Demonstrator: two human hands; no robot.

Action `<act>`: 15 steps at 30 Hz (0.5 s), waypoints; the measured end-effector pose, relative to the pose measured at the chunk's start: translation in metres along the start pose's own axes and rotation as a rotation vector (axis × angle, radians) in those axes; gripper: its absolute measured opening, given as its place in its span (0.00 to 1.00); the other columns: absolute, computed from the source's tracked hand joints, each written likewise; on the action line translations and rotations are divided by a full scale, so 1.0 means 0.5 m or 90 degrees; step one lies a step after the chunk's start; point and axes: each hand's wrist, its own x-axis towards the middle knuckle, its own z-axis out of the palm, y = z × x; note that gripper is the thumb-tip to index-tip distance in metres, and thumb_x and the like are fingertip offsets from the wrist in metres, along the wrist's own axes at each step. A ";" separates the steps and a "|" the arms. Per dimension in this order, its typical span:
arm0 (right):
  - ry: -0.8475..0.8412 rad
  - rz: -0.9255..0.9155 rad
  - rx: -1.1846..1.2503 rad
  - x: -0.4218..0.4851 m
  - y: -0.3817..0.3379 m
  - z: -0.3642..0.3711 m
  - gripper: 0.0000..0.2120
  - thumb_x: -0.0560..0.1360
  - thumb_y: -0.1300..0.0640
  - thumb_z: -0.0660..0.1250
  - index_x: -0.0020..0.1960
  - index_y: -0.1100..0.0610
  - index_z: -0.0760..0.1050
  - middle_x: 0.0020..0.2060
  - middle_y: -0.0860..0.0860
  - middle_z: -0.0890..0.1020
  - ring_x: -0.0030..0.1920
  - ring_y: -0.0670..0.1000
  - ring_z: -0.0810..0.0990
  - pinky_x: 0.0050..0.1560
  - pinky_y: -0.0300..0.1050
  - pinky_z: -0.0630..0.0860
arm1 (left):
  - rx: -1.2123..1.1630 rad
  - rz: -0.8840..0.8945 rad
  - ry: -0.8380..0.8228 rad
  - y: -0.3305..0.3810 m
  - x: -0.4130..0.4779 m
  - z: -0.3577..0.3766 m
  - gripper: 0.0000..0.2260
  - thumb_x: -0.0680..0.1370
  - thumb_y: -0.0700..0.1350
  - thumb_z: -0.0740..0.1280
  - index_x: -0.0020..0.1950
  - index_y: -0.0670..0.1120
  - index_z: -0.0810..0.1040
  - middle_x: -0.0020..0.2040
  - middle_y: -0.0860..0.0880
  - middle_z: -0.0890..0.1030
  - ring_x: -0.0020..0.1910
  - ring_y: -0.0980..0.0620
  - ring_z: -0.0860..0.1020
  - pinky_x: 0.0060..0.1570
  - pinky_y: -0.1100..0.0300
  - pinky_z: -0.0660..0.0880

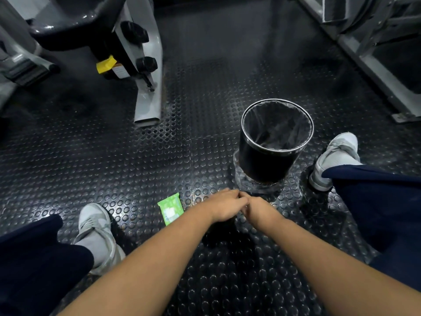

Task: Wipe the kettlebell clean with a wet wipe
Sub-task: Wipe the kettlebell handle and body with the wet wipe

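You have two hands in view, one green wipe pack (171, 208), one black lined bin (273, 142) and two grey shoes, one left (95, 226), one right (335, 156). Your left hand (224, 207) and right hand (259, 209) meet fingertip to fingertip at near centre; I cannot tell what they hold. The kettlebell (225, 233) shows only as a dark mass just under them. The pack lies just left of them, the bin just beyond. The studded floor (114, 156) lies open at mid-left; one machine frame (148, 65) stands far left.

L hand (225, 206), R hand (260, 210): blur at contact, grip unclear.
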 end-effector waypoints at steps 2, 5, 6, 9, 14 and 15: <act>0.005 0.017 0.032 -0.002 -0.001 -0.006 0.21 0.82 0.55 0.61 0.74 0.49 0.66 0.55 0.56 0.85 0.52 0.59 0.85 0.51 0.52 0.80 | -0.004 0.009 0.037 -0.011 -0.007 0.006 0.27 0.85 0.57 0.54 0.82 0.47 0.63 0.82 0.46 0.63 0.80 0.46 0.60 0.77 0.51 0.58; 0.029 0.012 0.060 -0.006 0.002 -0.007 0.20 0.83 0.48 0.61 0.74 0.45 0.65 0.48 0.53 0.86 0.45 0.55 0.83 0.47 0.50 0.80 | 0.027 -0.009 0.041 -0.072 -0.021 0.001 0.23 0.85 0.55 0.55 0.78 0.48 0.68 0.77 0.45 0.71 0.73 0.46 0.70 0.72 0.53 0.66; 0.026 0.013 0.056 -0.005 0.002 -0.005 0.20 0.83 0.47 0.61 0.74 0.45 0.65 0.47 0.53 0.85 0.43 0.53 0.82 0.46 0.50 0.79 | 0.026 -0.033 0.029 -0.098 -0.028 -0.004 0.23 0.84 0.56 0.55 0.77 0.50 0.69 0.76 0.46 0.72 0.71 0.46 0.71 0.70 0.53 0.68; 0.023 0.017 0.062 -0.004 0.002 -0.001 0.21 0.83 0.47 0.61 0.75 0.45 0.64 0.40 0.48 0.82 0.38 0.50 0.79 0.44 0.49 0.79 | 0.001 -0.100 -0.013 -0.168 -0.047 -0.024 0.25 0.84 0.59 0.55 0.80 0.54 0.67 0.79 0.50 0.68 0.75 0.47 0.68 0.72 0.53 0.64; 0.017 0.016 0.068 -0.004 0.001 -0.003 0.21 0.84 0.47 0.60 0.75 0.46 0.65 0.37 0.47 0.81 0.36 0.50 0.79 0.40 0.46 0.76 | 0.018 -0.118 -0.074 -0.144 -0.062 -0.056 0.28 0.73 0.70 0.53 0.63 0.57 0.77 0.67 0.51 0.78 0.63 0.49 0.75 0.63 0.51 0.70; 0.019 0.013 0.067 -0.004 0.000 -0.004 0.21 0.84 0.48 0.61 0.76 0.46 0.65 0.40 0.49 0.82 0.40 0.52 0.81 0.43 0.46 0.75 | 0.010 -0.107 -0.075 -0.121 -0.057 -0.057 0.26 0.72 0.70 0.53 0.58 0.57 0.78 0.63 0.51 0.79 0.59 0.49 0.76 0.60 0.51 0.71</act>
